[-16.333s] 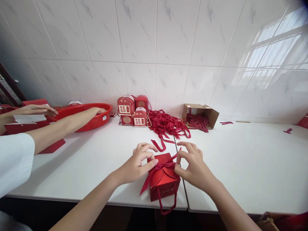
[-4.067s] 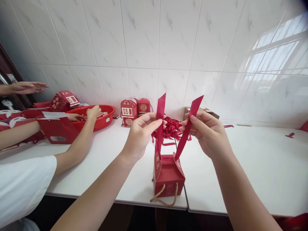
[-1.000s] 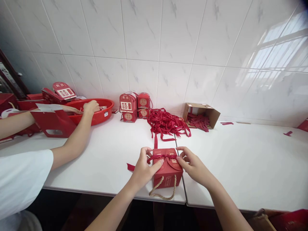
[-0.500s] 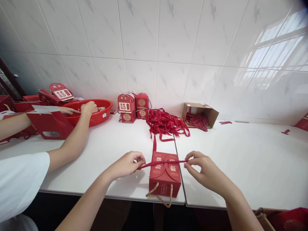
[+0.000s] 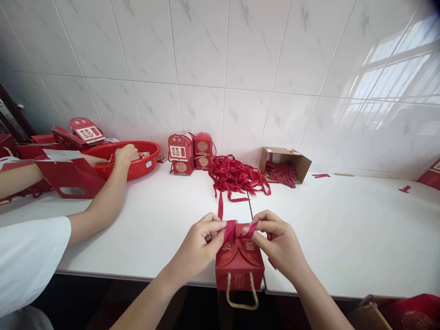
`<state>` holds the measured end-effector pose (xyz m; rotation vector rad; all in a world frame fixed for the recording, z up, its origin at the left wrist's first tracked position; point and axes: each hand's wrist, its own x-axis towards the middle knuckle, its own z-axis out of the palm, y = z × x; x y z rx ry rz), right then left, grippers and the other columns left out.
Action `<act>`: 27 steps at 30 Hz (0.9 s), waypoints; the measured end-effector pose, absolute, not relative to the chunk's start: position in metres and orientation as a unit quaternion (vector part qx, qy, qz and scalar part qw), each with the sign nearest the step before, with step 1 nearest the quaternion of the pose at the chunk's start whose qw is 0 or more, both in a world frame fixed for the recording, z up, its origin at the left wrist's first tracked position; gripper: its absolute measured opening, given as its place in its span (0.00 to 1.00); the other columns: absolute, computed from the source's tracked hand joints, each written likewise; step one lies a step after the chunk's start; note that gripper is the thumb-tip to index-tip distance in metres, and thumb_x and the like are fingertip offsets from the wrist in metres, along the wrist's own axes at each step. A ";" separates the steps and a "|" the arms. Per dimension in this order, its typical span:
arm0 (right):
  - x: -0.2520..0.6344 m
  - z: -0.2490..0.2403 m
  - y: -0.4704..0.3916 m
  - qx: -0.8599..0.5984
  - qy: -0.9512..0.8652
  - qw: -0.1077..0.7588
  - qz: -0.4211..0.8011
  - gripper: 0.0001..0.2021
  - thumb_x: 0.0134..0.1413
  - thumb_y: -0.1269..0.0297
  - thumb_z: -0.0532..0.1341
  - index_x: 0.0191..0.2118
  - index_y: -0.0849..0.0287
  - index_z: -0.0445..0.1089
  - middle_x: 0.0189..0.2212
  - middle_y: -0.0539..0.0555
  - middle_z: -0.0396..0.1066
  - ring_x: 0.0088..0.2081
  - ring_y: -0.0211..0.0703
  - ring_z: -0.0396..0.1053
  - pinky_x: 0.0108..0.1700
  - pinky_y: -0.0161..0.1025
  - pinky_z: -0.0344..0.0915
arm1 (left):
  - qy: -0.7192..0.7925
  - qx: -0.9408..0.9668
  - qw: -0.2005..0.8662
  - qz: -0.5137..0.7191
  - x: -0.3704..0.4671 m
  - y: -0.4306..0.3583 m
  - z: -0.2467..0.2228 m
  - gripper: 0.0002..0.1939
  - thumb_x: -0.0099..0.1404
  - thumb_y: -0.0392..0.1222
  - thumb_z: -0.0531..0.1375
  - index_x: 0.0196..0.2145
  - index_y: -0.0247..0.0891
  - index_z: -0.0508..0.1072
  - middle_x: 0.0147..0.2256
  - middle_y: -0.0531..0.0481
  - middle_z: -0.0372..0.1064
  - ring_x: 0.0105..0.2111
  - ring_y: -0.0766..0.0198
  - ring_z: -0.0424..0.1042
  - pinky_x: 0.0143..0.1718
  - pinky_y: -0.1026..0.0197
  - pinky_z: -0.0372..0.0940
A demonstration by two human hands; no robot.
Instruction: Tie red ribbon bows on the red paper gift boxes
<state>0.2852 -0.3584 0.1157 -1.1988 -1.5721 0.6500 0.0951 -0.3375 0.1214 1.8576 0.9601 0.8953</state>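
Observation:
A red gift box (image 5: 239, 259) with a twisted rope handle stands at the table's front edge, over the seam between two tabletops. Red ribbon (image 5: 229, 232) runs through the middle of its top. My left hand (image 5: 205, 240) pinches the ribbon at the left of the top, and my right hand (image 5: 274, 238) pinches it at the right, with a loose end hanging beside the box. Both hands are close together above the lid. Behind the box lies a tangled pile of red ribbons (image 5: 235, 176).
Small red boxes (image 5: 181, 153) are stacked by the wall. An open cardboard box (image 5: 302, 169) holds dark red strips. At left, another person's arm (image 5: 103, 199) reaches into a red basin (image 5: 151, 160), near a large red box (image 5: 70, 178).
My hands have moved inward from both sides, and the ribbon, stretched straight across before, now bends up at the middle of the box. The box has shifted slightly nearer and its handle hangs forward.

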 end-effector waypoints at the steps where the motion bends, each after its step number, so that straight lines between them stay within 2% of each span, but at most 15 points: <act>1: 0.283 0.116 -0.359 -0.496 -0.651 0.500 0.283 0.11 0.49 0.58 0.63 0.22 0.57 0.75 0.29 0.53 0.66 0.31 0.40 0.64 0.30 0.36 0.60 | 0.388 0.758 0.375 0.366 0.098 -0.339 0.117 0.12 0.66 0.40 0.52 0.34 0.38 0.75 0.35 0.50 0.60 0.30 0.68 0.63 0.30 0.67 0.61; 7: 0.269 0.113 -0.358 -0.507 -0.650 0.453 0.338 0.08 0.48 0.64 0.62 0.23 0.58 0.75 0.30 0.52 0.65 0.28 0.36 0.62 0.29 0.34 0.59 | 0.374 0.820 0.199 0.386 0.111 -0.340 0.098 0.15 0.63 0.29 0.49 0.38 0.40 0.73 0.42 0.47 0.58 0.31 0.69 0.64 0.33 0.64 0.64; 12: 0.267 0.113 -0.354 -0.528 -0.645 0.444 0.328 0.07 0.45 0.71 0.59 0.21 0.60 0.70 0.28 0.50 0.65 0.26 0.34 0.60 0.28 0.34 0.58 | 0.345 0.828 0.168 0.410 0.112 -0.337 0.091 0.17 0.65 0.27 0.48 0.42 0.41 0.72 0.44 0.47 0.59 0.32 0.69 0.65 0.33 0.64 0.65; 16: 0.273 0.116 -0.348 -0.512 -0.660 0.411 0.365 0.05 0.41 0.73 0.57 0.20 0.60 0.65 0.28 0.49 0.63 0.26 0.33 0.58 0.28 0.33 0.57 | 0.306 0.848 0.137 0.411 0.107 -0.333 0.088 0.17 0.67 0.29 0.47 0.43 0.39 0.72 0.47 0.44 0.58 0.32 0.69 0.64 0.34 0.63 0.65; 22: 0.286 0.123 -0.332 -0.462 -0.716 0.324 0.412 0.04 0.37 0.75 0.56 0.20 0.60 0.64 0.31 0.48 0.62 0.29 0.33 0.60 0.29 0.33 0.56 | 0.233 0.894 0.170 0.341 0.097 -0.316 0.103 0.17 0.67 0.30 0.49 0.45 0.42 0.74 0.47 0.44 0.59 0.34 0.68 0.65 0.39 0.61 0.65; 27: 0.289 0.122 -0.327 -0.447 -0.720 0.325 0.420 0.05 0.39 0.74 0.58 0.20 0.60 0.68 0.34 0.50 0.65 0.29 0.34 0.61 0.30 0.34 0.58 | 0.250 0.883 0.234 0.320 0.096 -0.308 0.113 0.12 0.67 0.33 0.51 0.37 0.39 0.74 0.42 0.46 0.62 0.36 0.67 0.66 0.41 0.63 0.65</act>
